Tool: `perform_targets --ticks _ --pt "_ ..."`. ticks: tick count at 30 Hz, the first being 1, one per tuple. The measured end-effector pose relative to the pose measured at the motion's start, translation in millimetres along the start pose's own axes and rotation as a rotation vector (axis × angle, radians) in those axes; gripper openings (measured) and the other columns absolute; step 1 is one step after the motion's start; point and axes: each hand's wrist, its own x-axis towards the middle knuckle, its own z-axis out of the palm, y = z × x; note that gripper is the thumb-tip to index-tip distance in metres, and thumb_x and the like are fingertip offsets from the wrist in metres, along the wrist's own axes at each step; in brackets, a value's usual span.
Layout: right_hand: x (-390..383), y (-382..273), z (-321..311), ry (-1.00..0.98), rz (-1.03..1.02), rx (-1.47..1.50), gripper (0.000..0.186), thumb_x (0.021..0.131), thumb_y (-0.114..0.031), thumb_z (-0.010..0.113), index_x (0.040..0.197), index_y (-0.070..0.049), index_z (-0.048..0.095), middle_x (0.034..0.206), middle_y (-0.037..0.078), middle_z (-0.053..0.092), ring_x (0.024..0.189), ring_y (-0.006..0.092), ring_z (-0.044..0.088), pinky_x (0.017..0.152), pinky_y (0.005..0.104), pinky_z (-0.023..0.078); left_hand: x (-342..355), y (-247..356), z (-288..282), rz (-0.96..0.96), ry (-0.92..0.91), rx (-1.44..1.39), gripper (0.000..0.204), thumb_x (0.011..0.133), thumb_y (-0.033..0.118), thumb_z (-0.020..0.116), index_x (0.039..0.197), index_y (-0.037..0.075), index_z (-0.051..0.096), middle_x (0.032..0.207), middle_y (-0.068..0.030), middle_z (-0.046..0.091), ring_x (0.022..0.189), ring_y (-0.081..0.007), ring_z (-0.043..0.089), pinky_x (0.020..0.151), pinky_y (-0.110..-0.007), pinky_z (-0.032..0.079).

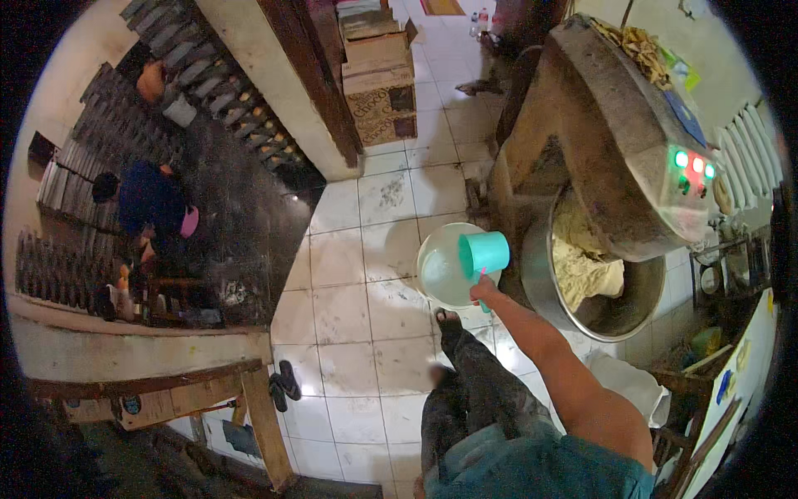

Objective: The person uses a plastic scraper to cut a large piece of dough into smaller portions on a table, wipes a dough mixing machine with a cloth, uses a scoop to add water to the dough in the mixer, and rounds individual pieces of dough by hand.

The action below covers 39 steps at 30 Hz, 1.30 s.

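One green jug (485,254) is held by its handle in our right hand (484,289), above the white bucket (422,266); dough (582,274) already lies lumpy in the bowl (540,266), seemingly unfinished; our left grip we cannot see.

The pail (434,274) stood on the floor (342,308), just left of the mixing bowl (539,270), and the jug (485,253) was above the pail's right side, in the right hand's fingers (480,290). Dough (580,279) lay in the bowl, beneath the mixer (598,125). Stacked boxes (380,100) stood farther ahead, left of the mixer; sandals (284,384) lay nearer, left of the pail. Another person (154,200) was at far left.
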Motion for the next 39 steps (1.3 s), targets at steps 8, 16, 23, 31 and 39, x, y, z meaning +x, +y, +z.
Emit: perform_targets --ticks 8,16,23,31,39 --pt "-134 -63 -82 -0.174 -0.03 0.724 0.026 0.073 0.0 0.052 0.098 0.003 0.044 0.065 0.01 0.052 0.049 0.0143 0.048 0.045 0.0271 0.045 0 -70 -91 0.074 -0.098 0.101 0.044 0.082 0.026 0.047 0.115 -0.002 0.037 0.107 -0.0162 0.046 0.102 -0.0261 0.045 0.082 -0.037 0.042" --pt "-277 -49 -166 -0.53 -0.106 1.067 0.029 0.073 -0.007 0.051 0.1 0.0 0.043 0.085 0.008 0.055 0.048 0.0063 0.045 0.062 0.0258 0.048 83 -27 -117 0.413 -0.266 0.513 0.048 0.078 0.024 0.053 0.114 -0.003 0.037 0.106 -0.0175 0.047 0.101 -0.0273 0.046 0.079 -0.038 0.044" --pt "-381 32 -299 -0.294 -0.308 1.33 0.042 0.071 -0.005 0.05 0.111 0.003 0.04 0.078 0.007 0.051 0.046 0.0077 0.042 0.056 0.0274 0.042 -3 61 26 0.103 -0.336 0.177 0.035 0.081 0.024 0.051 0.102 -0.004 0.048 0.083 -0.0097 0.055 0.082 -0.02 0.054 0.074 -0.028 0.044" --pt "-357 76 -378 0.533 -0.233 0.626 0.03 0.071 -0.003 0.043 0.1 0.0 0.038 0.066 0.006 0.045 0.045 0.0138 0.046 0.041 0.0307 0.044 -13 25 65 0.32 -0.288 0.753 0.032 0.083 0.025 0.046 0.1 -0.001 0.051 0.084 -0.0095 0.055 0.083 -0.0183 0.053 0.075 -0.028 0.043" --pt "-306 118 -405 0.425 -0.142 0.685 0.044 0.074 -0.003 0.046 0.117 -0.001 0.033 0.071 0.01 0.05 0.044 0.017 0.048 0.039 0.0287 0.043 -45 -3 96 0.338 -0.269 0.927 0.032 0.084 0.027 0.045 0.1 0.0 0.052 0.088 -0.0102 0.055 0.085 -0.0179 0.052 0.076 -0.029 0.042"
